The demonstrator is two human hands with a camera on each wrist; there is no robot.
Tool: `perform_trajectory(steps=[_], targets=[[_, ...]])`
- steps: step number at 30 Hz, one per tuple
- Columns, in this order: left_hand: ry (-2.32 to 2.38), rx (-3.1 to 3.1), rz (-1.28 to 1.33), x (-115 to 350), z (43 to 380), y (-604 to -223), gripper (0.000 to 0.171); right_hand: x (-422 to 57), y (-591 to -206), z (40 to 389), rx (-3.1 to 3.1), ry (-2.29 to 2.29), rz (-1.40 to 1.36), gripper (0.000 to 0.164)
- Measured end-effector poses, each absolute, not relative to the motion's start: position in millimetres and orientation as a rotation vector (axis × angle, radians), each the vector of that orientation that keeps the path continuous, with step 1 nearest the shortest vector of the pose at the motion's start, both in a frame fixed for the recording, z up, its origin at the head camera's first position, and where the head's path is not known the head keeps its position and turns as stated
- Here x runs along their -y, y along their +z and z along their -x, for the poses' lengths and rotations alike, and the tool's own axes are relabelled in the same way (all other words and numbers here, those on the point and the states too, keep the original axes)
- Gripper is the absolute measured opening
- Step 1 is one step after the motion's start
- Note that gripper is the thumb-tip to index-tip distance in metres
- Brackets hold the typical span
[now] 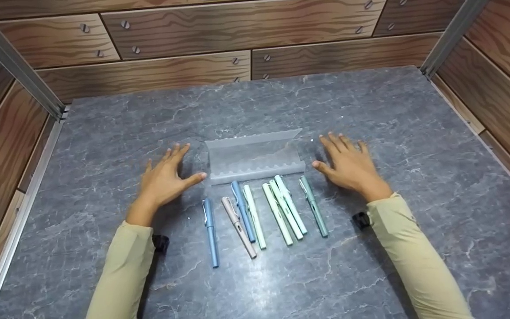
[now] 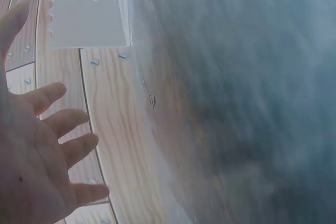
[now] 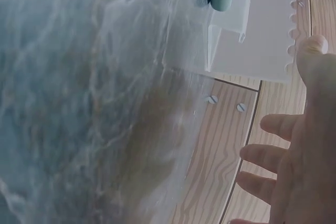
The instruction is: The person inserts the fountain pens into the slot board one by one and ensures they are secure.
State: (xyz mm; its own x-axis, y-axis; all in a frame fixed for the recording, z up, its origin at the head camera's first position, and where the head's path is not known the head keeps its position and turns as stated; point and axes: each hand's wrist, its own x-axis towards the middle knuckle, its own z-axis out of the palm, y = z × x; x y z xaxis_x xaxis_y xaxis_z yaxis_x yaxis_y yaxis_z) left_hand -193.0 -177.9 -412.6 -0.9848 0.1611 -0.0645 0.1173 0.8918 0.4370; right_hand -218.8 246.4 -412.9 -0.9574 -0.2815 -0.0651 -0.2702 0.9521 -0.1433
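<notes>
My left hand (image 1: pixel 163 180) is spread open at the left of a translucent plastic pen holder (image 1: pixel 255 156) with scalloped edges, its thumb pointing toward the holder. On the other side my right hand (image 1: pixel 351 167) is also spread, thumb near the holder's right end. Neither holds anything. Capped pens lie in front of the holder: a blue pen (image 1: pixel 210 237) at far left, a pinkish-grey pen (image 1: pixel 240 228), a second blue pen (image 1: pixel 243 212), several pale green pens (image 1: pixel 278 215), and a dark green pen (image 1: pixel 314 207) at far right. The left wrist view shows the left palm (image 2: pixel 31 156) with fingers apart.
Everything lies on a grey marbled tabletop (image 1: pixel 126 128). Wood-patterned panels (image 1: pixel 184 40) with printed screws enclose it at the back and sides, with metal corner posts (image 1: pixel 450 42). Black wrist devices (image 1: pixel 161 243) sit under both sleeves.
</notes>
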Motion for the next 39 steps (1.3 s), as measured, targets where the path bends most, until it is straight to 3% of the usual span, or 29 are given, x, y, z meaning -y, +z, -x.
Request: perform_trajectory(steps=[16,29,39], targets=[[0.978,-2.735,-0.291,164,203,-415,0.087,-240,-415,206,-2.969,-0.195,0.564,0.066],[1.163,-2.528,-0.368,166,211,-423,0.068,-233,-421,193,-2.797,-0.421,0.654,0.053],[1.228,-2.464,-0.356,164,215,-425,0.058,-229,-422,191,-2.709,-0.485,0.625,0.056]])
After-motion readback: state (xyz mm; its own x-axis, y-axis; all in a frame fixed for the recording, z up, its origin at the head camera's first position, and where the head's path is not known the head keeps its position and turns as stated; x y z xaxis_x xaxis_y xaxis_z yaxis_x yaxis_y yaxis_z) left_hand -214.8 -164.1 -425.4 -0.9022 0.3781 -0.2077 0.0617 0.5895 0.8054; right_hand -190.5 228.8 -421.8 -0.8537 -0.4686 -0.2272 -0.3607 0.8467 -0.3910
